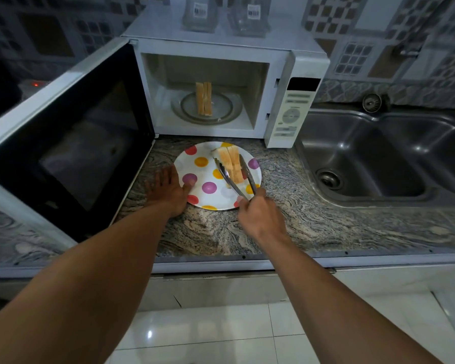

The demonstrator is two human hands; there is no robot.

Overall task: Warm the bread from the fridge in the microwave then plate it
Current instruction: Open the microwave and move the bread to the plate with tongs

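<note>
A white plate (195, 166) with coloured dots lies on the granite counter in front of the microwave (294, 64). Two bread slices (230, 160) stand on edge on the plate, between the arms of metal tongs (231, 183). My right hand (260, 214) grips the tongs' handle end at the plate's near right rim. My left hand (170, 189) rests flat on the counter, fingers spread, its thumb on the plate's left rim. Inside the microwave, two more bread slices (204, 98) stand upright on the glass turntable (208, 114).
The microwave door (71, 137) hangs wide open to the left, over the counter. A steel double sink (378, 158) fills the right side. Two glass jars (200, 14) stand on top of the microwave. Bare granite counter (221, 232) lies near the front edge.
</note>
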